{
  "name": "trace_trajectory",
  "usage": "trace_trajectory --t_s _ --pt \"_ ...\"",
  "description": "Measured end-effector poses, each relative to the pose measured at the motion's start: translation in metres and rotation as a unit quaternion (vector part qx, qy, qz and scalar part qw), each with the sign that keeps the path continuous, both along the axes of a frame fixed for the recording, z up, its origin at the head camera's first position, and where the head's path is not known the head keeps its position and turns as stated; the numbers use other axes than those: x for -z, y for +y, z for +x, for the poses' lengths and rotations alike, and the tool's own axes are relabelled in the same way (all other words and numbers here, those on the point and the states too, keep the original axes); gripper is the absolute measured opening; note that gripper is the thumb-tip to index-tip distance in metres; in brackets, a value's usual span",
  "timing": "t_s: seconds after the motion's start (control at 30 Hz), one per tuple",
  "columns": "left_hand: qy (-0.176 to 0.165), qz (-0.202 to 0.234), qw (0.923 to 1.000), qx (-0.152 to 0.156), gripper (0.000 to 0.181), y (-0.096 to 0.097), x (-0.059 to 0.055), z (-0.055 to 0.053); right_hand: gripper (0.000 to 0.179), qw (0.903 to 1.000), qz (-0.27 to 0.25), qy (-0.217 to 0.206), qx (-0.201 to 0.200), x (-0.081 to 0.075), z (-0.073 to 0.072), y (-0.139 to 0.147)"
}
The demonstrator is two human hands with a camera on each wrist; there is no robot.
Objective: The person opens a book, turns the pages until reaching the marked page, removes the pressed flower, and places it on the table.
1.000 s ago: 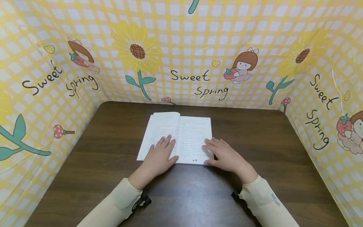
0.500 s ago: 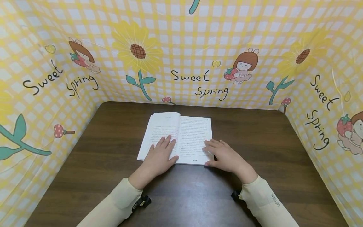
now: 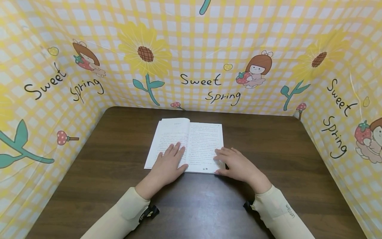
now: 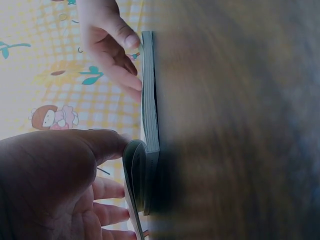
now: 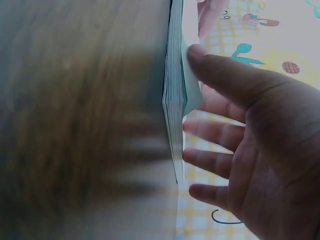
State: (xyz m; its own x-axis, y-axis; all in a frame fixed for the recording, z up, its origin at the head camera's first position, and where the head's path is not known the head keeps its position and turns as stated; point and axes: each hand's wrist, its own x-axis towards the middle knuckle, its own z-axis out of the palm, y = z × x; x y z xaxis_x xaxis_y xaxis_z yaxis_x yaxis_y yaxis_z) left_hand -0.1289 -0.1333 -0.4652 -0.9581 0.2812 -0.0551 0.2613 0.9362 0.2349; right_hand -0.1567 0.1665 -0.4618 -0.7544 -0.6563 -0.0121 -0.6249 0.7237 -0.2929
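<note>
Left grip [image 3: 167, 164] lies spread on the book [image 3: 197, 146], right grip [image 3: 238, 165] touches its edge with loose fingers, print [image 3: 205, 137] too small to read.

The book [image 3: 194, 139] lies open on the table [image 3: 119, 142], with the left page [image 3: 171, 132] and the right page [image 3: 204, 142] side by side. The left hand [image 3: 168, 164] is on the near part of the left page. The right hand [image 3: 237, 162] is at the right edge of the book, with its fingertips [image 3: 218, 151] over the right page. Each sleeve [image 3: 123, 210] is on the near side of its hand. The cloth [image 3: 191, 39] goes up behind the table and along its left and right sides.
</note>
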Motion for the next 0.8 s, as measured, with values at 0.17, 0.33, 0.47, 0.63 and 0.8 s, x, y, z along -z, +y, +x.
trace_trajectory --t_s 0.17,0.33,0.47,0.63,0.8 --pt "-0.003 0.003 1.0 -0.001 0.075 0.0001 -0.0019 0.0011 0.028 0.9976 -0.015 0.035 -0.058 -0.0017 -0.0014 0.0025" --pt "-0.002 0.001 1.0 -0.001 0.076 0.0001 -0.0011 0.0009 0.009 0.9929 -0.015 0.061 -0.101 -0.0046 -0.0021 0.0048" --pt "-0.004 0.004 1.0 -0.001 0.075 0.0 -0.0019 0.0014 0.005 0.9891 -0.019 0.083 -0.12 -0.0065 -0.0029 0.0057" --pt "-0.008 0.007 0.9999 -0.001 0.076 0.0 -0.0023 0.0011 0.006 0.9872 -0.026 0.1 -0.121 -0.0057 -0.0038 0.0059" --pt "-0.01 0.015 0.9998 0.0 0.081 0.0007 -0.0018 0.0006 0.009 0.9879 -0.04 0.108 -0.104 -0.0062 -0.0044 0.0039"
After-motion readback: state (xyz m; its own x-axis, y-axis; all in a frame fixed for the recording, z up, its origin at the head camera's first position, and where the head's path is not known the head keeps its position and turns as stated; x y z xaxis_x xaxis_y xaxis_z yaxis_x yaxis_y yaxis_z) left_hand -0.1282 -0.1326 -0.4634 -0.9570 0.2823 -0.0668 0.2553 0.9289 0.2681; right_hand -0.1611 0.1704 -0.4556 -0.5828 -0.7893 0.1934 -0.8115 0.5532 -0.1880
